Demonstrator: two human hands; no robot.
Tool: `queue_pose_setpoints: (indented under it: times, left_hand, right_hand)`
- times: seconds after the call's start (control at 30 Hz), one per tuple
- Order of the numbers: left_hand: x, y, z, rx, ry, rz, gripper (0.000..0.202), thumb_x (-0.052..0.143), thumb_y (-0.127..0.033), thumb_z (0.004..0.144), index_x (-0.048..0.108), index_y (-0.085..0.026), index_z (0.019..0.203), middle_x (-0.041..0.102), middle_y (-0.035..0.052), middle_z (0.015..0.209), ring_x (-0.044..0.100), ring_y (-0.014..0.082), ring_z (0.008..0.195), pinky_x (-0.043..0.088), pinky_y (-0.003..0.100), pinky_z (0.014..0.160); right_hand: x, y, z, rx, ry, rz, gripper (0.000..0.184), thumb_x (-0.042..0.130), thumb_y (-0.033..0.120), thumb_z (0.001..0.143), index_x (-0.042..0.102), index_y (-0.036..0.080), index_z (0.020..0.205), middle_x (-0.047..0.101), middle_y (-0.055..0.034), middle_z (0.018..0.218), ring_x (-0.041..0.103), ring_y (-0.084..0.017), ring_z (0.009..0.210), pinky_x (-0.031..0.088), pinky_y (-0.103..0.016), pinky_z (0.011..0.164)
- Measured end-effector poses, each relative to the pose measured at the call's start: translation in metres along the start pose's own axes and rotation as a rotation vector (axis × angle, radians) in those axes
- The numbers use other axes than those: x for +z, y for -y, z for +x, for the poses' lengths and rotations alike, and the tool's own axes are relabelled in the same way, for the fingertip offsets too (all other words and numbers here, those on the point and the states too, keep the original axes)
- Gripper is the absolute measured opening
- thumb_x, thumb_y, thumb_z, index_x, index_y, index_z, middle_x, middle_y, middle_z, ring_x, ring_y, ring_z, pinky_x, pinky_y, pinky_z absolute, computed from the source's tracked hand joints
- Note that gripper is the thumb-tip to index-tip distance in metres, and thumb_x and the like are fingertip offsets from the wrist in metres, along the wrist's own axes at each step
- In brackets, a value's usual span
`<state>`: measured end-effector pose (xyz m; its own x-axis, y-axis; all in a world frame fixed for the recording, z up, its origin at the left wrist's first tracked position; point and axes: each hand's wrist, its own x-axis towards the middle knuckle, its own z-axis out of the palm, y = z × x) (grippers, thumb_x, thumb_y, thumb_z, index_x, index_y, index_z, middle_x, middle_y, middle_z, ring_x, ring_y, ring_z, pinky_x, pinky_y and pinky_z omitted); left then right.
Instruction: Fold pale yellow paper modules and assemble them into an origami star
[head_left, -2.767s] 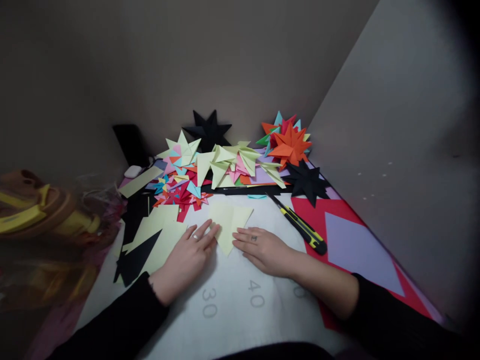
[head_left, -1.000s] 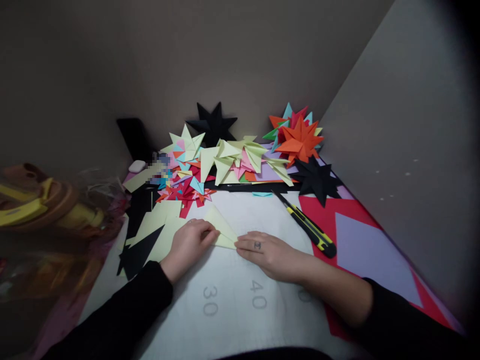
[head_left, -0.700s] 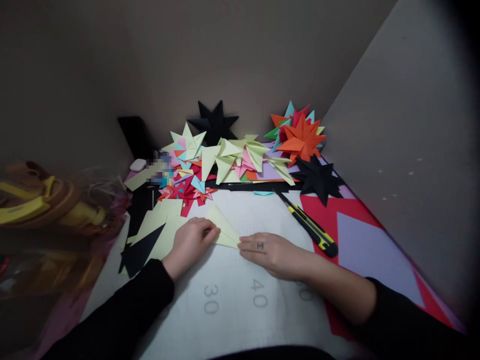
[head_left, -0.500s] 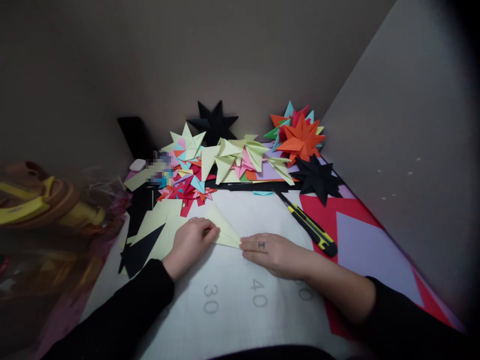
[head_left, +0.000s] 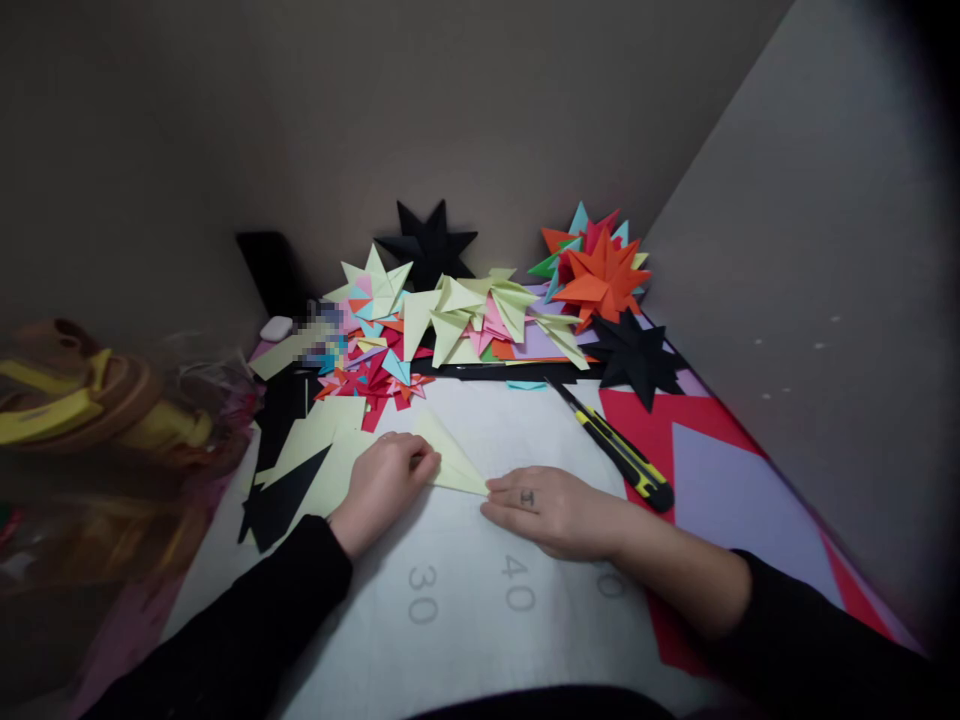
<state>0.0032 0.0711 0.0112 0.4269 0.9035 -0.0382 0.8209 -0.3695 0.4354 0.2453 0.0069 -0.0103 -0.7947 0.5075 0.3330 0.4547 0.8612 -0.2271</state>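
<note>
A pale yellow sheet of paper [head_left: 454, 458], folded to a point on its right, lies on the white mat between my hands. My left hand [head_left: 386, 487] is closed on its left part, thumb and forefinger pressed together at the near edge. At the sharp right tip, the fingertips of my right hand [head_left: 559, 510] are pinched together on the paper; a ring or dark mark shows on one finger. How the layers lie under my left hand is hidden.
A yellow and black utility knife [head_left: 622, 455] lies right, partly on red paper [head_left: 637, 405] beside a lilac sheet [head_left: 742, 500]. Folded pale pieces [head_left: 457, 310], black stars [head_left: 637, 355] and an orange star [head_left: 606, 275] sit behind. Pale and black scraps [head_left: 289, 495] lie left.
My right fingertips have shifted very slightly right along the paper's tip, and a little more of the point shows. My left hand stays almost where it was.
</note>
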Motion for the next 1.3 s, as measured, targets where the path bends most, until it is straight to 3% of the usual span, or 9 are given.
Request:
queue_pose_setpoints:
  times: [0.3, 0.47, 0.73, 0.8, 0.9, 0.97, 1.07, 1.17, 1.3]
  left_hand:
    - [0.004, 0.002, -0.001, 0.037, -0.035, 0.079, 0.020, 0.047, -0.032, 0.084, 0.057, -0.021, 0.071, 0.064, 0.0019, 0.077, 0.055, 0.0190, 0.077, 0.036, 0.029, 0.065]
    - [0.001, 0.011, 0.000, 0.055, -0.067, 0.205, 0.022, 0.047, -0.035, 0.086, 0.056, -0.020, 0.073, 0.060, 0.0039, 0.079, 0.053, 0.0191, 0.073, 0.036, 0.031, 0.067]
    - [0.000, 0.016, -0.002, 0.081, -0.100, 0.313, 0.017, 0.049, -0.032, 0.086, 0.060, -0.018, 0.086, 0.060, 0.0074, 0.087, 0.055, 0.0223, 0.082, 0.038, 0.034, 0.074]
    - [-0.001, 0.014, -0.005, 0.154, -0.140, 0.316, 0.017, 0.049, -0.027, 0.087, 0.061, -0.019, 0.096, 0.062, 0.0093, 0.097, 0.055, 0.0249, 0.094, 0.037, 0.039, 0.082]
    - [-0.004, 0.005, -0.014, 0.418, -0.128, 0.282, 0.029, 0.040, -0.019, 0.092, 0.057, -0.023, 0.115, 0.062, 0.0081, 0.116, 0.047, 0.0249, 0.118, 0.026, 0.046, 0.100]
    - [-0.003, -0.004, -0.023, 0.600, -0.020, 0.268, 0.035, 0.036, -0.022, 0.094, 0.048, -0.024, 0.127, 0.056, 0.0071, 0.128, 0.037, 0.0230, 0.129, 0.018, 0.046, 0.107]
    - [0.007, -0.015, -0.035, 0.717, 0.196, 0.284, 0.056, 0.040, -0.047, 0.091, 0.037, -0.016, 0.137, 0.043, 0.0126, 0.141, 0.029, 0.0251, 0.135, 0.020, 0.043, 0.109]
    - [0.012, -0.016, -0.043, 0.641, 0.279, 0.334, 0.072, 0.043, -0.059, 0.085, 0.036, -0.010, 0.137, 0.041, 0.0181, 0.140, 0.034, 0.0283, 0.132, 0.027, 0.043, 0.107]
    - [-0.005, -0.002, -0.044, 0.406, 0.243, 0.423, 0.060, 0.050, -0.048, 0.084, 0.046, -0.008, 0.129, 0.050, 0.0223, 0.131, 0.047, 0.0317, 0.122, 0.036, 0.046, 0.100]
  right_hand:
    - [0.000, 0.001, -0.001, 0.015, -0.110, -0.070, 0.025, 0.048, 0.008, 0.077, 0.061, 0.015, 0.097, 0.069, -0.0077, 0.087, 0.064, -0.015, 0.086, 0.045, -0.040, 0.096]
    - [-0.001, 0.004, 0.001, -0.017, -0.018, -0.031, 0.022, 0.044, 0.007, 0.080, 0.057, 0.014, 0.096, 0.067, -0.0092, 0.083, 0.058, -0.019, 0.108, 0.034, -0.045, 0.105]
    - [-0.006, 0.010, 0.008, -0.028, 0.107, 0.002, 0.016, 0.047, 0.018, 0.083, 0.058, 0.013, 0.094, 0.064, -0.0149, 0.095, 0.056, -0.025, 0.106, 0.045, -0.041, 0.095]
    - [-0.007, 0.011, 0.010, -0.020, 0.120, 0.000, 0.018, 0.049, 0.024, 0.085, 0.059, 0.012, 0.095, 0.063, -0.0159, 0.097, 0.056, -0.026, 0.104, 0.045, -0.041, 0.094]
    - [-0.007, 0.012, 0.012, -0.010, 0.138, 0.001, 0.023, 0.051, 0.029, 0.086, 0.059, 0.011, 0.098, 0.063, -0.0152, 0.095, 0.055, -0.027, 0.104, 0.046, -0.040, 0.093]
    - [-0.007, 0.012, 0.012, -0.006, 0.156, 0.013, 0.025, 0.051, 0.032, 0.086, 0.059, 0.011, 0.098, 0.063, -0.0137, 0.091, 0.055, -0.026, 0.101, 0.047, -0.039, 0.090]
    - [-0.006, 0.011, 0.012, -0.013, 0.149, 0.028, 0.027, 0.053, 0.034, 0.085, 0.059, 0.011, 0.097, 0.062, -0.0128, 0.090, 0.055, -0.025, 0.097, 0.047, -0.038, 0.088]
    - [-0.007, 0.012, 0.012, -0.007, 0.104, 0.005, 0.026, 0.055, 0.033, 0.084, 0.059, 0.011, 0.097, 0.063, -0.0141, 0.093, 0.055, -0.025, 0.099, 0.046, -0.039, 0.090]
    - [-0.009, 0.013, 0.011, 0.010, 0.101, 0.011, 0.023, 0.055, 0.032, 0.085, 0.059, 0.012, 0.096, 0.063, -0.0144, 0.093, 0.057, -0.024, 0.100, 0.047, -0.038, 0.089]
